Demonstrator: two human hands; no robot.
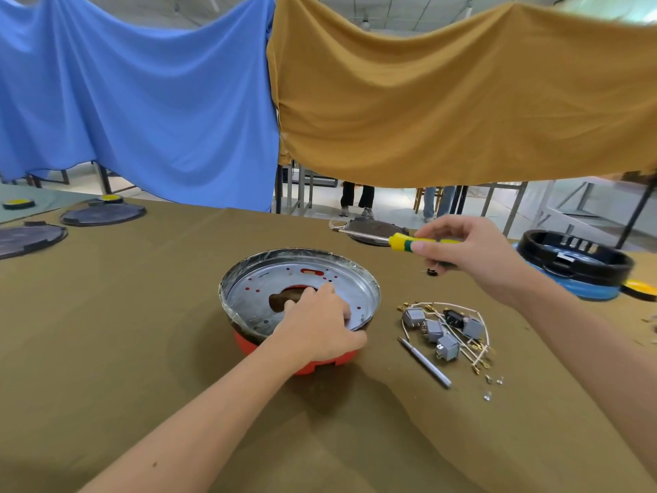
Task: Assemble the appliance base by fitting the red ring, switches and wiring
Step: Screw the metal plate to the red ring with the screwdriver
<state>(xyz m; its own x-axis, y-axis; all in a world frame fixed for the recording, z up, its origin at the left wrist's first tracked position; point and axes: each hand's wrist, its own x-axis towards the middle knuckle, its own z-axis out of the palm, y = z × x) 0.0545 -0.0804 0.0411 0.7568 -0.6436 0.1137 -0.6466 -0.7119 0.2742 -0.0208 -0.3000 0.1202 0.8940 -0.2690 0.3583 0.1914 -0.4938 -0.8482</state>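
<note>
The appliance base (270,282), a round metal pan with a centre hole, sits upside down on the red ring (249,345) in the middle of the table. My left hand (316,325) grips its near right rim, fingers curled over the edge. My right hand (465,250) is raised to the right of the base and holds a yellow and green screwdriver (401,241) that points left. Grey switches with white wiring (444,329) lie loose on the cloth to the right of the base.
A thin grey tool (425,362) and small screws (492,382) lie by the switches. A black and blue base (576,265) stands far right, a dark plate (373,229) behind. Black round lids (103,213) lie at the far left. Blue and ochre cloths hang behind.
</note>
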